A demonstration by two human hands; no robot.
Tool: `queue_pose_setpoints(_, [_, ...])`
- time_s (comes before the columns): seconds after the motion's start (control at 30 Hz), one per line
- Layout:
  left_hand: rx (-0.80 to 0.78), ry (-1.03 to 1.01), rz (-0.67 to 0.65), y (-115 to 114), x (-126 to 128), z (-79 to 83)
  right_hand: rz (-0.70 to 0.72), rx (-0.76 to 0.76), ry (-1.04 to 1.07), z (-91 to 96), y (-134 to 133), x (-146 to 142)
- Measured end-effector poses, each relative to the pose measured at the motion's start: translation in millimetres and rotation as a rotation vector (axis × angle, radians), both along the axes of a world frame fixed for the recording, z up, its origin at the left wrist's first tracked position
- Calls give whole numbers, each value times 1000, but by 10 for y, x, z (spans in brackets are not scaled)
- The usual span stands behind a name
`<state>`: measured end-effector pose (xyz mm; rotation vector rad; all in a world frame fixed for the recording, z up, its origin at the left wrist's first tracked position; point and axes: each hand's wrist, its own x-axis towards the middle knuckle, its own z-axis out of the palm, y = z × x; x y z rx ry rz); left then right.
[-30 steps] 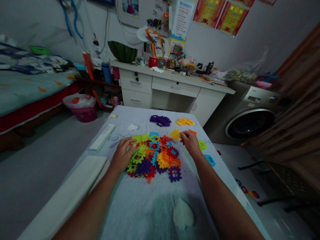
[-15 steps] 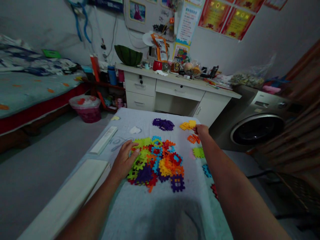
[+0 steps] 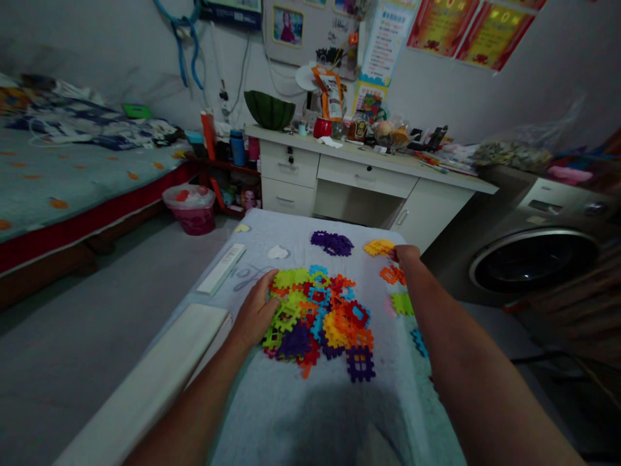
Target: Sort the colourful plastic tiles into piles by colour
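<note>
A heap of mixed coloured interlocking plastic tiles point(image 3: 323, 317) lies in the middle of a table covered by a pale cloth point(image 3: 310, 421). My left hand point(image 3: 257, 312) rests flat and open on the heap's left edge, over green tiles. My right hand point(image 3: 406, 255) reaches to the far right corner, at the edge of a small stack of yellow tiles point(image 3: 378, 246); its fingers are hidden behind the back of the hand. Sorted groups lie around it: purple tiles point(image 3: 332, 243), orange tiles point(image 3: 391, 275), a green tile point(image 3: 402, 303) and a blue tile point(image 3: 418, 340).
Two long white boxes point(image 3: 220, 268) point(image 3: 145, 388) lie along the table's left edge. Beyond the table stand a cluttered white desk point(image 3: 369, 176) and a washing machine point(image 3: 533, 259). A bed point(image 3: 58, 181) and a pink bin point(image 3: 191, 210) are at the left.
My right hand went from the heap, holding a yellow tile, out to the yellow stack at the far right. My left hand stayed on the heap. The camera has turned left.
</note>
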<state>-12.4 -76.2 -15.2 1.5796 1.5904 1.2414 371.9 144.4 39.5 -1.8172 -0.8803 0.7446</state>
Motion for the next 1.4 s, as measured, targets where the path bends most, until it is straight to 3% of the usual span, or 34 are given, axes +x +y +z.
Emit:
queue_pose_setpoints(0.2, [32,49,-14,33,-9,-56,-60,20,26,146,-176,-8])
queue_pose_setpoints(0.37, [50,57,-20,41,-1,-52,65,126,51,313,-433,-310])
queue_pose_setpoints(0.43, [51,56,-19,36,6,-41,209,160,40,341,-550,-531])
queue_pose_setpoints(0.53, [58,56,-13,31,17,-35,556,180,-78,352,-757,-937])
queue_pose_setpoints(0.67, [67,44,25,34,29,-40,1068,186,-461,353,-1021,-1506])
queue_pose_setpoints(0.77, [68,28,49,31,34,-36,1270,169,-752,353,-1134,-1873])
queue_pose_setpoints(0.97, [61,6,36,18,38,-15,1288,46,-1071,303,-1208,-2372])
queue_pose_setpoints(1.13, [60,23,38,5,48,17,1198,59,-1166,257,-1252,-2521])
queue_pose_setpoints(1.27, [37,44,35,2,46,33,1168,107,-1004,313,-1230,-2451])
queue_pose_setpoints(1.4, [34,69,23,6,41,17,1079,191,-689,436,-1193,-2106])
